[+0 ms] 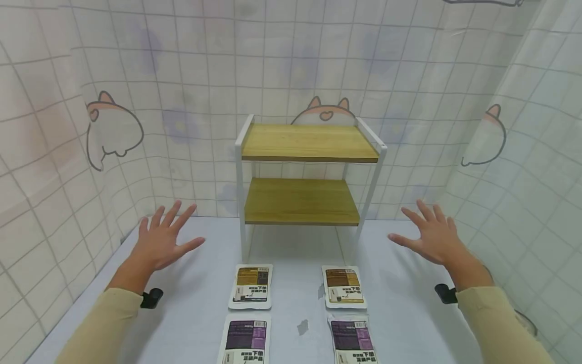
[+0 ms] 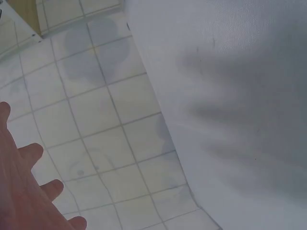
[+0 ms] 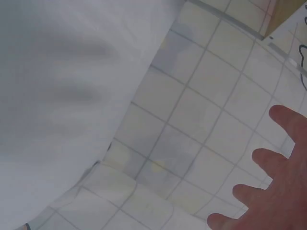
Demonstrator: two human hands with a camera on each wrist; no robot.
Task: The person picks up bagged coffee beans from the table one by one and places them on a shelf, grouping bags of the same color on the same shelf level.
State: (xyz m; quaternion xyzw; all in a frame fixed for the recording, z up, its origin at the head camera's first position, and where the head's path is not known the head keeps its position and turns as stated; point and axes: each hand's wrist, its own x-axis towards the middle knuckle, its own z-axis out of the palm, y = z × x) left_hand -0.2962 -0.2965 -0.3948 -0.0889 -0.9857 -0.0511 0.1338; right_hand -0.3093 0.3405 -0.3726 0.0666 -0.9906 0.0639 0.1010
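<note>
My left hand (image 1: pixel 160 243) hovers above the left side of the white table, fingers spread and holding nothing. On the right side my right hand (image 1: pixel 434 237) mirrors it, fingers also spread, nothing in its grasp. Between them stand flat white-edged packets: a yellow-labelled packet (image 1: pixel 251 286) and a purple-labelled packet (image 1: pixel 246 339) on the left, a brown-labelled packet (image 1: pixel 344 287) and another purple-labelled packet (image 1: pixel 352 339) on the right. The lower two run past the bottom edge of the head view. Both wrist views show spread fingers with shadows on the tabletop.
A two-tier shelf (image 1: pixel 302 216) with white legs and wooden boards stands at the table's back middle. Grid-patterned curtains (image 1: pixel 204 91) with cartoon animals enclose the back and sides. A small grey patch (image 1: pixel 302 327) marks the white table (image 1: pixel 291 298) between the packet columns.
</note>
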